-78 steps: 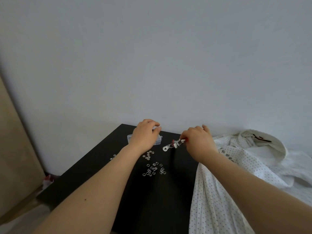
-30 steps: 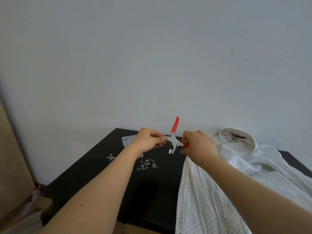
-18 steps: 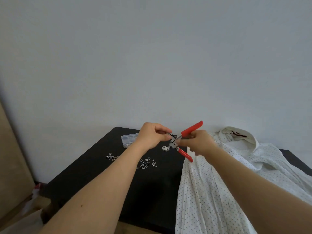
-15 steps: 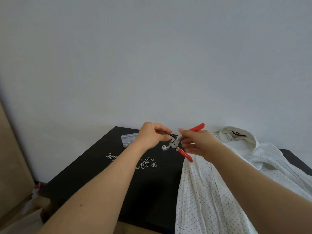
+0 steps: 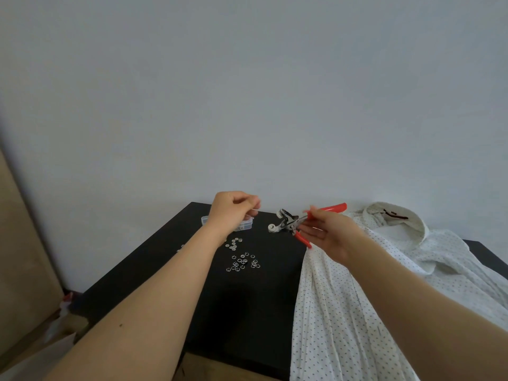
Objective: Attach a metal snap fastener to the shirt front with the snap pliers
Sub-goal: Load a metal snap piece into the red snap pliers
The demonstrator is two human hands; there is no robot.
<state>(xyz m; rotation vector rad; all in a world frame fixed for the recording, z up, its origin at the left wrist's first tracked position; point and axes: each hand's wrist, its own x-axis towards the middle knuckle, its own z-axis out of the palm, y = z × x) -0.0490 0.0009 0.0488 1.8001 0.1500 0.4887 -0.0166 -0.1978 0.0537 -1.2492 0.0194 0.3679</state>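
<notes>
Over at nine o'clock from the pliers, the left hand [image 5: 233, 209] hovers above a small clear plastic box [image 5: 242, 224], fingers curled together in a pinch; whether a snap part sits between them is too small to tell. Below it, toward six o'clock, loose snap rings [image 5: 243, 261] lie scattered on the matte black table [image 5: 170, 259], tiny, round and shiny. At centre the snap pliers [image 5: 295, 224] hang above the table with handles spread and the metal head gaping toward nine o'clock. The right hand [image 5: 328, 233] holds them loosely, fingers fairly extended around the red, smooth-looking handles rather than clamped. That slack hold looks like the main risk: the tool could tip or drop while a part is seated, and a small ring could spring out and be lost among the others. At three o'clock the white dotted shirt [image 5: 357, 298] lies soft and rumpled, collar at twelve, draping off the near table edge; folds could let the snap land off the front placket.
</notes>
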